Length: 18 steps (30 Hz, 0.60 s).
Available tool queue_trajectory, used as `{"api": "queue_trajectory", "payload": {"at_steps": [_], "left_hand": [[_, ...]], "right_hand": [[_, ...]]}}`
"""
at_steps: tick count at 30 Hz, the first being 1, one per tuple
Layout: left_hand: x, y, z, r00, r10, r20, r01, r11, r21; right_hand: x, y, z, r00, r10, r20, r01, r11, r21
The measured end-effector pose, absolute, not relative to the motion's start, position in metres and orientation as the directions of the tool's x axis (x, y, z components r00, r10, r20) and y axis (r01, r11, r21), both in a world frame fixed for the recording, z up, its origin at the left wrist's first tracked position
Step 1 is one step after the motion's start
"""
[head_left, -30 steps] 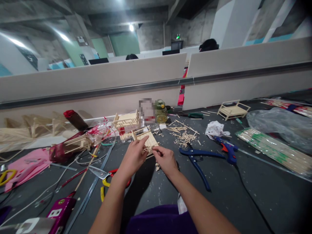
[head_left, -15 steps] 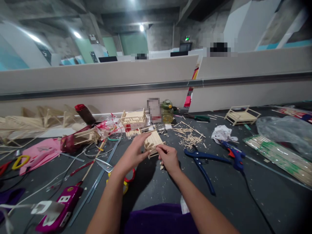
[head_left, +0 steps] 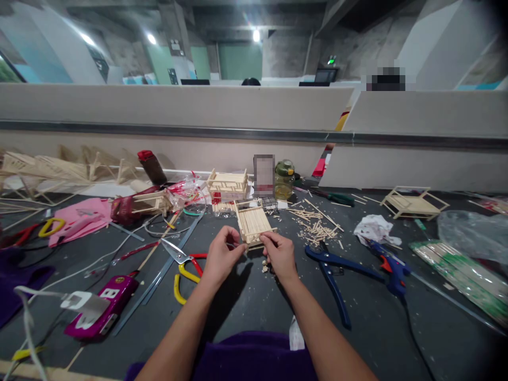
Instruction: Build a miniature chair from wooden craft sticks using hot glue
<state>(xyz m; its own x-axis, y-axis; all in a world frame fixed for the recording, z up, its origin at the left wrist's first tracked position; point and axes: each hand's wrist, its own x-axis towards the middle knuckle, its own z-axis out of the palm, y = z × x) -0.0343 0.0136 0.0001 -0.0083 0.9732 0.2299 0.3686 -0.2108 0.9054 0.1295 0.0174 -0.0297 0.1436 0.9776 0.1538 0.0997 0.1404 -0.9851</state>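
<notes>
stick frame (head_left: 254, 224) mid-worktop (head_left: 256, 309), well in from front edge | right hand (head_left: 281, 253) pinching its near-right corner | left hand (head_left: 224, 254) at near-left corner, can't tell grip | slats (head_left: 252, 219) look laid, near end seemingly in work, remainder unclear

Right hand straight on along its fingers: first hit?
The small stick model: the right hand already appears to pinch its near right corner, though exact depth is unclear.

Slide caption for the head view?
Left hand and right hand at the near edge of a small stick frame, blue cutter to the right.
</notes>
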Motion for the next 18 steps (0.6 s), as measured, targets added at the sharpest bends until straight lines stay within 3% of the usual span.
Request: {"api": "queue_trajectory", "payload": {"at_steps": [7, 12, 15, 18], "left_hand": [[-0.035, 0.017, -0.009, -0.143, 0.962, 0.231, 0.284, -0.184, 0.941], [-0.038, 0.014, -0.001, -0.126, 0.908, 0.399, 0.413, -0.318, 0.854], [-0.042, 0.010, 0.009, -0.038, 0.892, 0.450, 0.468, -0.382, 0.797], [-0.048, 0.004, 0.027, 0.154, 0.924, 0.349, 0.515, -0.377, 0.770]], "right_hand": [[0.130, 0.018, -0.033, 0.153, 0.976, 0.152, 0.091, 0.139, -0.986], [0.129, 0.019, -0.033, 0.143, 0.980, 0.140, 0.093, 0.128, -0.987], [0.129, 0.018, -0.032, 0.149, 0.980, 0.129, 0.091, 0.116, -0.989], [0.130, 0.017, -0.031, 0.150, 0.980, 0.129, 0.099, 0.115, -0.988]]}}
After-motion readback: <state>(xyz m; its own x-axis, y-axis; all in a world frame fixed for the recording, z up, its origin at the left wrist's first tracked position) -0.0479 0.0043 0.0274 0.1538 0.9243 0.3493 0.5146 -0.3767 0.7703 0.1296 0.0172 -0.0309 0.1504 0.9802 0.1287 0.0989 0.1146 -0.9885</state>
